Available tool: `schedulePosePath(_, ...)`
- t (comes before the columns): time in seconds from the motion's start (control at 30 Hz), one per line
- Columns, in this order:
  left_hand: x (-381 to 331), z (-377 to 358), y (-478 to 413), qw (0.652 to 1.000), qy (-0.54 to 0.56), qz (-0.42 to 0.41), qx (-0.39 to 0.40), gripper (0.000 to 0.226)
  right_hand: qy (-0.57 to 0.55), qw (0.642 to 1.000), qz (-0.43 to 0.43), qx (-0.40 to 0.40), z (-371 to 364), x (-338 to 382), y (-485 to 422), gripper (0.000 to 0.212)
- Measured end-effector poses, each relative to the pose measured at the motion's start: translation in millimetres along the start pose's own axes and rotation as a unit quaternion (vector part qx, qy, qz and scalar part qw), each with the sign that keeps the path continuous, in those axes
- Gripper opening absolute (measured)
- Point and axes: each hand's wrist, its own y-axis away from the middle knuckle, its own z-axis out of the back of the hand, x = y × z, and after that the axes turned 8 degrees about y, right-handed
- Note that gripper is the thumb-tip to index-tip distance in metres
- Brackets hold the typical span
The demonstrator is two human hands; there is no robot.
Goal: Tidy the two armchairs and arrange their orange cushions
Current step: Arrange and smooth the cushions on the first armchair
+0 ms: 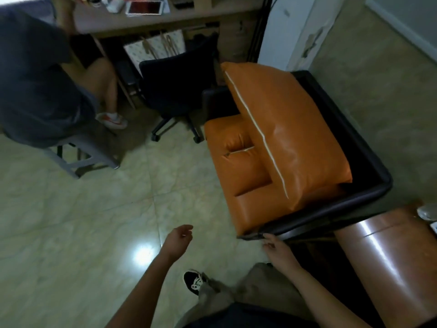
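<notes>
Two hands hold nothing: the right hand (277,250), fingers loosely spread, touches the front corner of the dark-framed armchair (361,152); the left hand (179,235) hangs loosely curled above the glossy tiled floor (82,221). On the armchair's seat, the large orange leather cushion (290,129) leans beside the small orange cushion (241,157).

No legible text or labels, patterned bag (153,50) print too blurred
</notes>
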Motion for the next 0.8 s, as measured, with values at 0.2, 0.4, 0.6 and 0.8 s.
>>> schedulePosePath(0.2, 16, 41, -14, 0.999, 0.032, 0.009, -0.001, 0.027, 0.005, 0.999, 0.039, -0.015, 0, 63, -19, 0.043)
schedulePosePath(0.4, -10, 61, -49, 0.999, 0.023, -0.002, 0.029, 0.032, -0.011, 0.998, 0.056, -0.013, -11, 120, -52, 0.036)
schedulePosePath(0.6, -52, 103, -120, 1.0, 0.013, -0.002, 0.029, 0.028, -0.009, 0.999, 0.047, 0.004, 4, 181, -121, 0.04)
schedulePosePath(0.8, -118, 161, -205, 1.0, -0.008, -0.027, 0.011, 0.029, -0.015, 0.998, 0.064, -0.019, 45, 246, -184, 0.036)
